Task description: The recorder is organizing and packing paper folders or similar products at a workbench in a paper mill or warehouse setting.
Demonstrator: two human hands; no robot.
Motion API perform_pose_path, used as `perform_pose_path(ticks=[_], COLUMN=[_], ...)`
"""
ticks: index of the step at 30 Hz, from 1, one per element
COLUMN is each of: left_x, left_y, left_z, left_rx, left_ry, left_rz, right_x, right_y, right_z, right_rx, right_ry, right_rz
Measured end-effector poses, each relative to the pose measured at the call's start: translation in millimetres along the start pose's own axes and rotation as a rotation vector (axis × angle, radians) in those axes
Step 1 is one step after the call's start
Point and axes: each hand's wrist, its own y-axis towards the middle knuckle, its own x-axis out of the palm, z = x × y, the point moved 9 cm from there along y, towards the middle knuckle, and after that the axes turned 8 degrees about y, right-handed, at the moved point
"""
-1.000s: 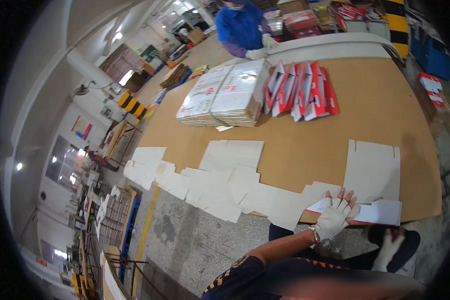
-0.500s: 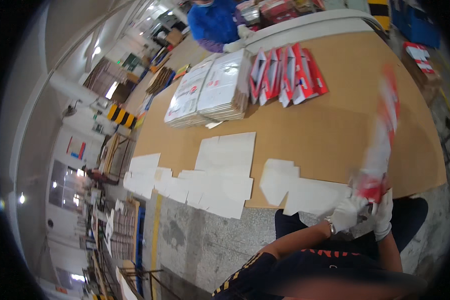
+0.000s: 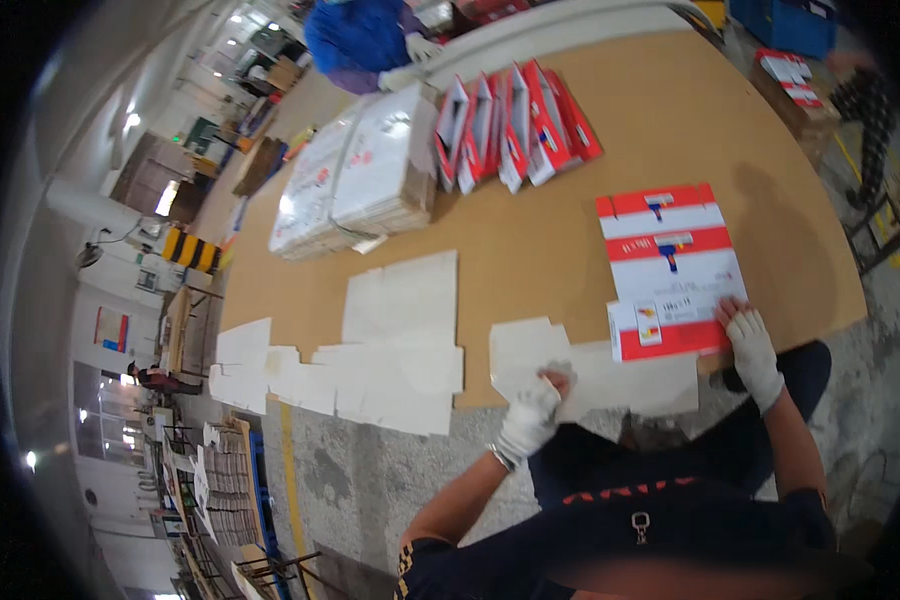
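Observation:
A red-and-white printed cardboard box blank [image 3: 668, 275] lies flat near the right end of the table. My gloved right hand [image 3: 752, 352] rests on its lower right corner, fingers stretched out and bare fingertips on the card. At the table's near edge my gloved left hand [image 3: 530, 415] has its fingers curled together over a plain white die-cut cardboard piece [image 3: 530, 350]. Whether it pinches the piece's edge is not visible. That white piece reaches partly beneath the printed blank.
Larger white cardboard pieces [image 3: 400, 330] overhang the brown-covered table's [image 3: 530, 240] near edge on the left. Behind them sits a strapped stack of white flat cartons [image 3: 370, 170]. Several folded red-and-white boxes [image 3: 515, 125] stand beside it. A blue-clad person [image 3: 355, 45] works at the far side.
The printed blank, raised and blurred in both hands before, now lies flat on the table. My left hand has moved left off it to the white piece; my right hand stays at its corner.

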Motion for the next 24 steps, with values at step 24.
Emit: perform_pose_path(ticks=[24], left_x=[-6.7], left_y=[67.1], left_z=[31.7], left_rx=[-0.16], left_ry=[0.3], left_rz=[-0.078], right_x=[22.8], right_y=[36.5], right_z=[-110.2], right_rx=[-0.285], right_ry=[0.025], right_rz=[-0.213])
